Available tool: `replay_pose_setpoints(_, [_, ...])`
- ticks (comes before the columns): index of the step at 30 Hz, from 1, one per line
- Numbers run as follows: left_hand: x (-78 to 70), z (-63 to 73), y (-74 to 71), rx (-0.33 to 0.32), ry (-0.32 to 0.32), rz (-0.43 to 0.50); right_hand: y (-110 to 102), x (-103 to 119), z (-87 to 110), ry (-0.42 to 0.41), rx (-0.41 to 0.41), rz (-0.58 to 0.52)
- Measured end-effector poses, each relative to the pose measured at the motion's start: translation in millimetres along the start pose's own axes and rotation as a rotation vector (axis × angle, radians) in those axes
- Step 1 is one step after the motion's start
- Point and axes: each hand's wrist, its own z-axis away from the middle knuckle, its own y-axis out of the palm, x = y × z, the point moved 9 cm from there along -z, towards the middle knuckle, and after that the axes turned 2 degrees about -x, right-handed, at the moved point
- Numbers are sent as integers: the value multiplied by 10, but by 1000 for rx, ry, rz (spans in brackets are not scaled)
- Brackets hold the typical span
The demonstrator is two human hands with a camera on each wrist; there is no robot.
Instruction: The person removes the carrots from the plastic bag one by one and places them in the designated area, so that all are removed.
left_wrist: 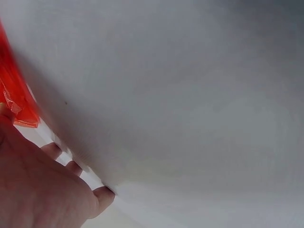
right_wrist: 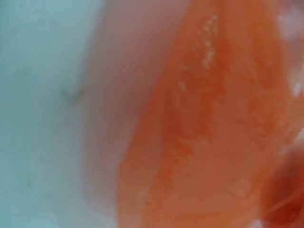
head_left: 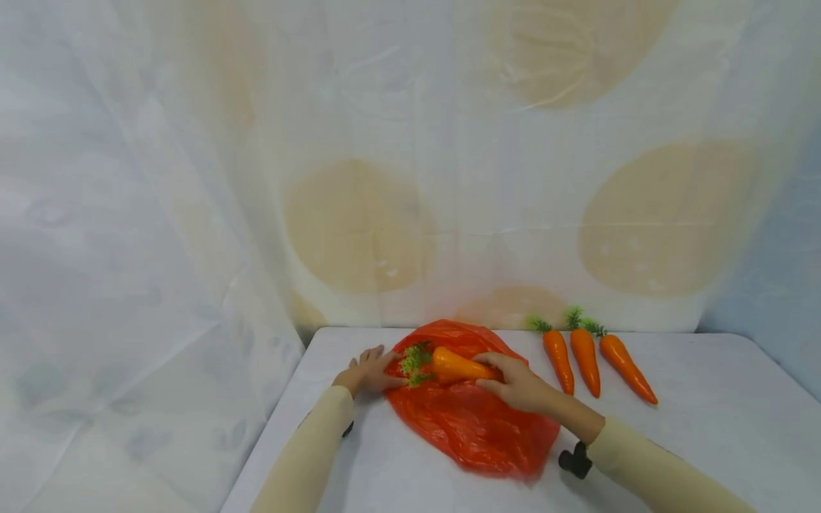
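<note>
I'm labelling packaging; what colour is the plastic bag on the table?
The plastic bag is red, best seen in the head view.

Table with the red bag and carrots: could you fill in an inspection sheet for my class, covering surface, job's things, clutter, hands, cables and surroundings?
Surface: white table, flat where visible.
Job's things: red bag, thin and crumpled, lying on the table; held carrot over it, leafy top to the left; three carrots side by side, right of the bag. Whether the bag holds anything cannot be told.
Clutter: nothing seen.
Hands: left hand touches the bag's left edge, fingers spread; right hand grips the held carrot near its narrow end.
Cables: nothing seen.
Surroundings: pale sheeting with tan patches hangs behind the table.
</note>
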Motion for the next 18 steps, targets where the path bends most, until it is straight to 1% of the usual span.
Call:
replay_pose_setpoints(4, [-18,50,-34,4,-10,7,-156,66,-11,-28,-51,-17])
replay_pose_setpoints(8, [-43,66,-56,2,22,0,-369,121,-17,-63,-129,-28])
replay_pose_setpoints(11, [-58,75,-70,3,30,8,-535,130,-19,-80,-197,-43])
replay_pose_setpoints(13, [-47,60,-65,4,24,17,-626,133,-17,-93,-226,-62])
replay_pose_setpoints(16, [-36,48,-49,13,13,27,-738,104,5,-80,-256,-82])
replay_pose_setpoints(18, [-28,38,-44,13,10,31,-786,70,19,-51,-262,-88])
